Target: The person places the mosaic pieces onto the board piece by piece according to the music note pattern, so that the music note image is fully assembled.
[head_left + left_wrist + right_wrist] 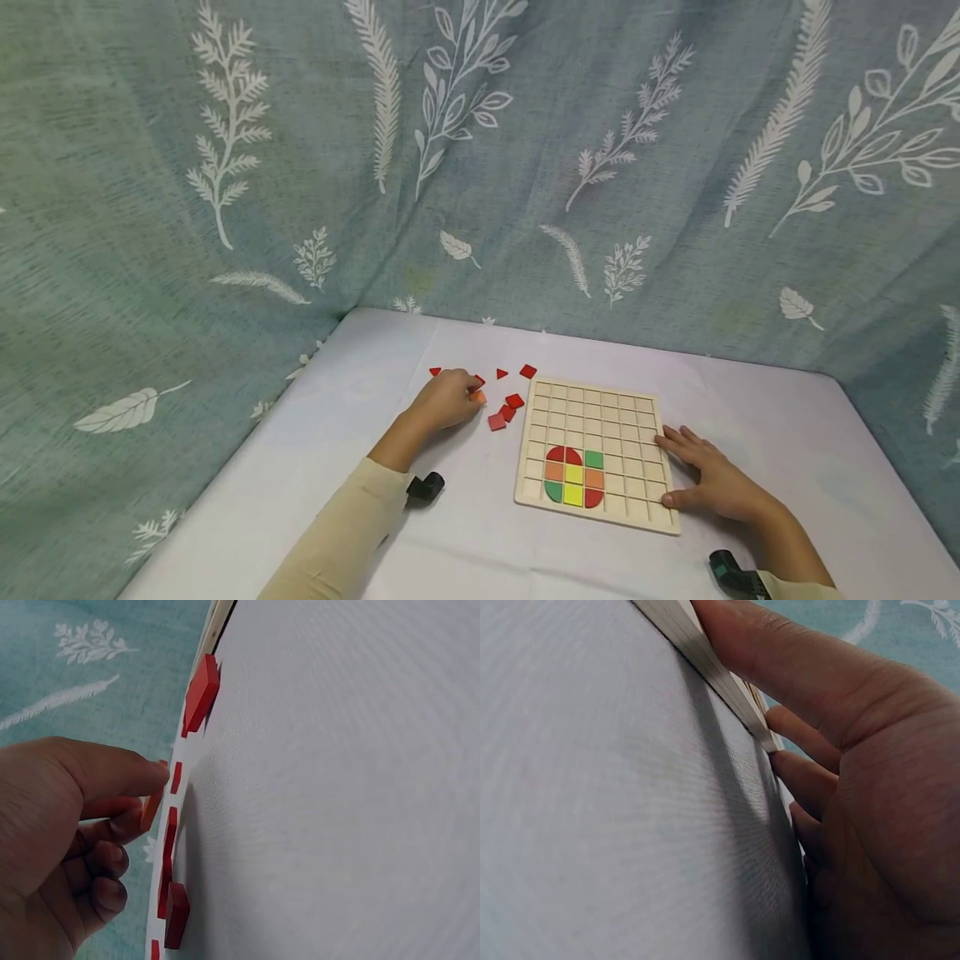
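My left hand point(444, 402) pinches an orange square tile point(478, 397) between thumb and fingers, lifted off the table as the left wrist view shows. Around that hand lie several loose red tiles point(514, 401), some square and some triangular. A wooden grid board point(630, 425) sits to the right of them. Red, orange, yellow and green tiles, a yellow square point(573, 495) among them, form a cluster in its lower left cells. My right hand point(712, 477) touches the board's right edge, thumb and fingers spread loosely; in the right wrist view the thumb lies against the board's side point(712, 671).
A white cloth point(465, 533) covers the table. Green-blue curtains point(480, 183) with white leaf prints stand behind and at the sides. A dark wrist device point(426, 487) is on the left wrist and another point(726, 567) on the right.
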`<act>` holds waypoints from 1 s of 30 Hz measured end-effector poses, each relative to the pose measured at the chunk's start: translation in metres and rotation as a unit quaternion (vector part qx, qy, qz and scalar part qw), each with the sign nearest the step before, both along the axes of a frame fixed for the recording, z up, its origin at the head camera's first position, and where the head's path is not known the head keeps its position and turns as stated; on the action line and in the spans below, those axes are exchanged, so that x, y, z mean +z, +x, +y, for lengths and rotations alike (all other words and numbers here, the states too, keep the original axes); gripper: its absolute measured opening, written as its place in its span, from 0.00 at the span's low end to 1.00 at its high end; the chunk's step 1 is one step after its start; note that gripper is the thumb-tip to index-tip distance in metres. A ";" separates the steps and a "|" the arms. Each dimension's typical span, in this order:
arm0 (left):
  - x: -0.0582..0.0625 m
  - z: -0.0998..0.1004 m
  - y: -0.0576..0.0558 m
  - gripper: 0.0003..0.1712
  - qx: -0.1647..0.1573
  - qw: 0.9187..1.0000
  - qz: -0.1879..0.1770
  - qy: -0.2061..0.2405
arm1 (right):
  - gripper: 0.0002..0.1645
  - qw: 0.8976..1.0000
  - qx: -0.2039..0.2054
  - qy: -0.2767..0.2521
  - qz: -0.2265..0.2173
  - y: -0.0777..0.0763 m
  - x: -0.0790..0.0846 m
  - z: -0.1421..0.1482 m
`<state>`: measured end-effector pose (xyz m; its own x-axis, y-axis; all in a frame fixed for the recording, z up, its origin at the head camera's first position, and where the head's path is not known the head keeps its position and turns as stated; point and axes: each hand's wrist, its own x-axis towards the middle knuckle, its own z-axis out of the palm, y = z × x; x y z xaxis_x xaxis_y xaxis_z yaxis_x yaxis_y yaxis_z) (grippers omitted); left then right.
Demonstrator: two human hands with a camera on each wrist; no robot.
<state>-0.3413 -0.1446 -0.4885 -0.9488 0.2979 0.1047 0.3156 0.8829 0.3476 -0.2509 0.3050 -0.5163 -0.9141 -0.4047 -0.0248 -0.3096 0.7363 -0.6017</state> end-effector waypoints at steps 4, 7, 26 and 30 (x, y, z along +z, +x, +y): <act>0.002 -0.001 0.001 0.13 -0.008 1.000 0.004 0.009 | 0.60 1.000 0.001 -0.003 -0.001 -0.001 0.000 -0.001; 0.004 0.000 0.001 0.14 -0.018 1.000 0.002 0.010 | 0.60 1.000 0.001 -0.004 -0.002 -0.002 -0.001 -0.001; 0.017 0.049 0.002 0.13 -0.131 0.991 0.012 0.023 | 0.58 1.000 0.011 -0.020 0.011 -0.002 0.000 0.000; 0.018 0.062 0.006 0.12 -0.180 0.983 0.023 0.021 | 0.58 1.000 0.014 -0.021 0.010 -0.001 -0.001 0.000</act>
